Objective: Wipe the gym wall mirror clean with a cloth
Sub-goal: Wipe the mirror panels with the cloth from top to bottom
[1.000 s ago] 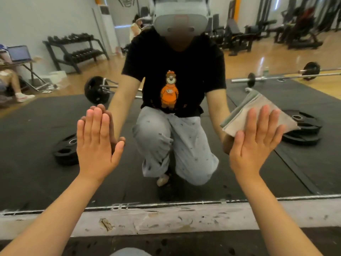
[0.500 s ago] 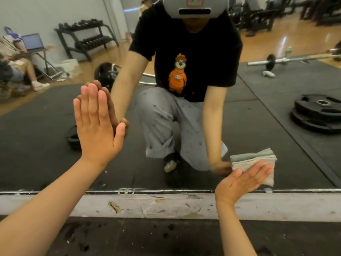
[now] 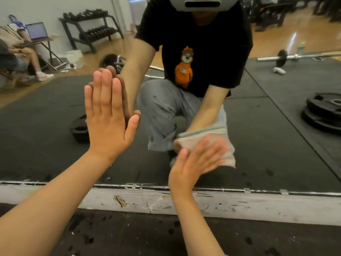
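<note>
— Head view, the only one. Gym room doubled in the wall mirror: dumbbell rack toward the top left corner, barbell and stacked weight plates by the right edge, scuffed white ledge under the bottom edge.

— And the hands?

— Left hand: fingers straight and together, gripping nothing, palm flat on the glass left of centre. Bracing, by the look of it. Right hand: fingers spread flat, not curled round anything, just pressing the folded cloth onto the glass low down, right of centre, a little above the bottom edge. Blurred, so probably mid-stroke.

— Much done?

— Hard to say. No streaks, foam or wet patches to separate wiped glass from unwiped. Working the lowest band at present; judging by that alone, somewhere mid-job or later. Cannot see the upper part of the glass, so no verdict there.
</note>
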The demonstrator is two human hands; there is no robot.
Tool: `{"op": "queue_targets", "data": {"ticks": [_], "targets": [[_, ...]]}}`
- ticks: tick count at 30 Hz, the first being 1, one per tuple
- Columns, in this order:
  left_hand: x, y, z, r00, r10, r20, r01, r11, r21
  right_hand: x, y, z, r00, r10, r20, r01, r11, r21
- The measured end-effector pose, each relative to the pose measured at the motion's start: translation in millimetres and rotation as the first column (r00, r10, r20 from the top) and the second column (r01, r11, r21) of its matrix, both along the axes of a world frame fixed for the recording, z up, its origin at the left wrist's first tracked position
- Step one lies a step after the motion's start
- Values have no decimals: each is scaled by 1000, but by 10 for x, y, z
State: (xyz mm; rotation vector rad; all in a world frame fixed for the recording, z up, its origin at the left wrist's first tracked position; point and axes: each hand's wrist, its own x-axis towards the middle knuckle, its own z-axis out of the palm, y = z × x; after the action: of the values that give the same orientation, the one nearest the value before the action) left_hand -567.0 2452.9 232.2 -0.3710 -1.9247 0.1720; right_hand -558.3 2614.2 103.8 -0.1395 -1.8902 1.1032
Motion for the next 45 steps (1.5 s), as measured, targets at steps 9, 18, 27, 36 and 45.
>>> {"op": "queue_targets", "data": {"ticks": [9,18,27,36,45], "targets": [[-24,-12,-13,1000,-17,-7,18,1000,8,36,1400,-1217,1000,19,-13,-4,692,721],[-44,55,-46,999,-17,-49,20,997,72,9,1377,-967,978,210,12,-92,372,924],[29,12,-4,999,-2,49,0,999,41,-165,729,338,921,307,-242,104,404,909],[340,-509,-302,989,31,142,1,975,-222,-78,1084,-931,952,306,-27,45,-50,998],[81,-759,-519,997,20,73,3,953,-302,-78,663,-398,934,353,-56,1,153,988]]}}
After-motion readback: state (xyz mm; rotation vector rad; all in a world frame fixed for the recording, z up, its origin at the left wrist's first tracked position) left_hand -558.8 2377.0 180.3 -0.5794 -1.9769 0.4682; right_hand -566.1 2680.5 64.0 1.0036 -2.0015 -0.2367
